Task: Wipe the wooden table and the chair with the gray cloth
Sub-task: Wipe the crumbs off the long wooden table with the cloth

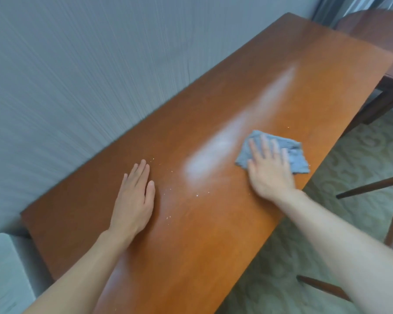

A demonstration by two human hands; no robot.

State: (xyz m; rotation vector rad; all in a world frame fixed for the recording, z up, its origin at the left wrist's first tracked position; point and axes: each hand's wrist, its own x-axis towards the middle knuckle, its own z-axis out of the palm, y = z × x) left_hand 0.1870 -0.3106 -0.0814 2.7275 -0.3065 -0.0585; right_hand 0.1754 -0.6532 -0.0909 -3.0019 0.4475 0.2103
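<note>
A long wooden table (213,223) runs from lower left to upper right along a wall. The gray cloth (297,155) lies crumpled near the table's right edge, and my right hand (269,168) presses flat on it with fingers spread. My left hand (134,198) rests palm down on the bare wood at the left, holding nothing. Small pale crumbs (168,217) are scattered on the wood between my hands. Dark wooden chair legs (370,185) show at the right edge; the rest of the chair is out of view.
A grey textured wall (77,75) borders the table's far side. A second wooden table (377,30) stands at the upper right. Patterned carpet (327,234) lies to the right of the table. A pale object (2,268) sits at the lower left.
</note>
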